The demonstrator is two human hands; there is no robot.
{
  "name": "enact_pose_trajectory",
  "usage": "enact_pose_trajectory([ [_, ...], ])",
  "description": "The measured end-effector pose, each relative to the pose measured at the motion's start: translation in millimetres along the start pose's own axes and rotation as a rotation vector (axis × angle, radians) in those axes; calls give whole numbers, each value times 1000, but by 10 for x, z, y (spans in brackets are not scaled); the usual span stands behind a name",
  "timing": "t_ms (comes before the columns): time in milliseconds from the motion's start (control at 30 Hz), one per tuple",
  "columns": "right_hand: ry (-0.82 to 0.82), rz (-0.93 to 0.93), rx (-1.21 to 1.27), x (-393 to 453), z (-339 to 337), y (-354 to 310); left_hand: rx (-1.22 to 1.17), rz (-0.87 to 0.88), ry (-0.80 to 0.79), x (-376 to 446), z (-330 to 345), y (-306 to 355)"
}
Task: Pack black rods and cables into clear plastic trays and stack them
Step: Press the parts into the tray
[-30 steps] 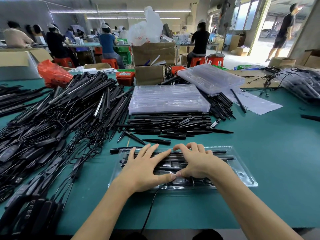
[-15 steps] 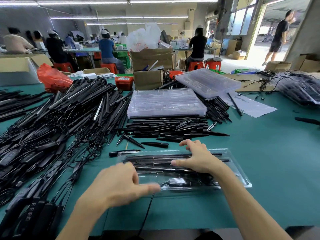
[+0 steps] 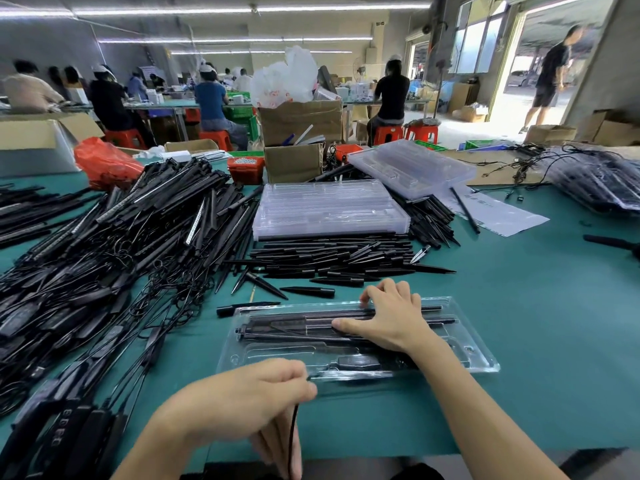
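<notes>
Head view: the right hand (image 3: 391, 315) presses flat on black rods (image 3: 294, 325) in the clear tray (image 3: 478, 344); at the tray's near edge, the left hand (image 3: 242, 396) pinches a thin black cable (image 3: 292, 438).

- One head-worn wide-angle view is looking forward and down across the green table (image 3: 540, 306).
- It is sitting close over the clear tray (image 3: 478, 358) at lower centre of the frame.
- It is facing seated workers (image 3: 211, 98) along the upper edge, edges bowing.

Clear tray (image 3: 464, 344) flat on table, black rods (image 3: 284, 323), perhaps cable (image 3: 292, 431) inside
</notes>
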State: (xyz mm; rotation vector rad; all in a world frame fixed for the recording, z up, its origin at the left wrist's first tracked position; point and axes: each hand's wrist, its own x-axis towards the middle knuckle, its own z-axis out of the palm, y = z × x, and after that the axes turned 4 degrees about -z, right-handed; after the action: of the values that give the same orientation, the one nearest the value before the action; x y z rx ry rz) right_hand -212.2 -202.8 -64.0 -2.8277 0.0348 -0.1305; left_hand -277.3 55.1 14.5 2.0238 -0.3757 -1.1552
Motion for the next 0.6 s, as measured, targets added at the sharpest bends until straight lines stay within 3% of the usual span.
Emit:
enact_pose_trajectory([
  [133,-5,1,13,28,-5,39,-147,110,-126,-125,-164,-27],
  [333,-4,16,58,61,-20,123,-41,172,-173,-370,-558,-69],
  [600,10,69,39,77,-76,309,-316,420,-402,-319,-1124,-356],
])
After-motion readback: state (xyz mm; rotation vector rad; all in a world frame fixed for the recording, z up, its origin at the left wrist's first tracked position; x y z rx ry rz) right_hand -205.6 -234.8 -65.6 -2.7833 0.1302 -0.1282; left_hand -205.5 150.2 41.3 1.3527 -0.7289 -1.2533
